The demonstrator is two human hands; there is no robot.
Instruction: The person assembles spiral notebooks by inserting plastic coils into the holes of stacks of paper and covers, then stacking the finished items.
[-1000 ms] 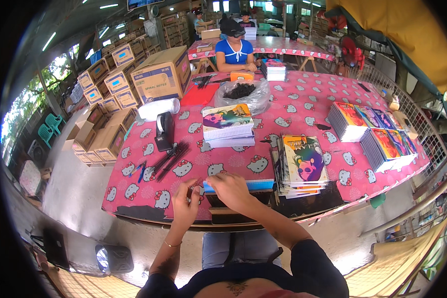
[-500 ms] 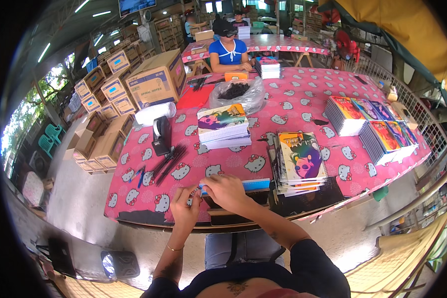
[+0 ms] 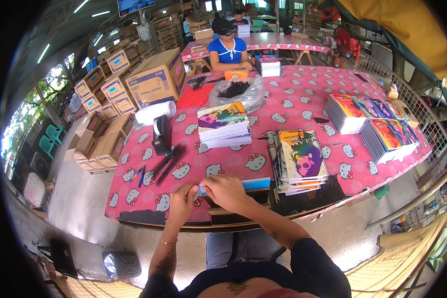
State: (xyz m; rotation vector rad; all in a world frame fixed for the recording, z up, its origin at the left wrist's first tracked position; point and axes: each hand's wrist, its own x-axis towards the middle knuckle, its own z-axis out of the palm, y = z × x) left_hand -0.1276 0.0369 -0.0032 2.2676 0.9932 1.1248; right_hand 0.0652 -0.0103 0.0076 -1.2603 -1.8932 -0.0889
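Note:
Both hands meet at the near edge of the table, over a long, flat blue strip [image 3: 256,184]. My right hand [image 3: 225,192] is closed on the strip's left part, fingers bent and the back of the hand upward. Beside it, my left hand [image 3: 183,199] is pinched closed at the strip's left end; what lies between its fingers is hidden. To the right of the strip stands a stack of spiral notebooks [image 3: 303,158] with colourful covers. Another notebook stack [image 3: 224,121] sits ahead of my hands. Thin black rods [image 3: 170,164] and a black tape dispenser [image 3: 161,135] lie left of that.
A clear plastic bag [image 3: 238,94] of black pieces and a red sheet [image 3: 192,97] lie farther back. Finished-looking notebook piles [image 3: 346,116] stand at right. Across the table [image 3: 293,84] sits a person in blue [image 3: 228,52]. Large cartons [image 3: 156,79] stand at left.
My left hand has turned slightly and its fingers have drawn together more tightly. My right hand stays nearly in place on the blue strip.

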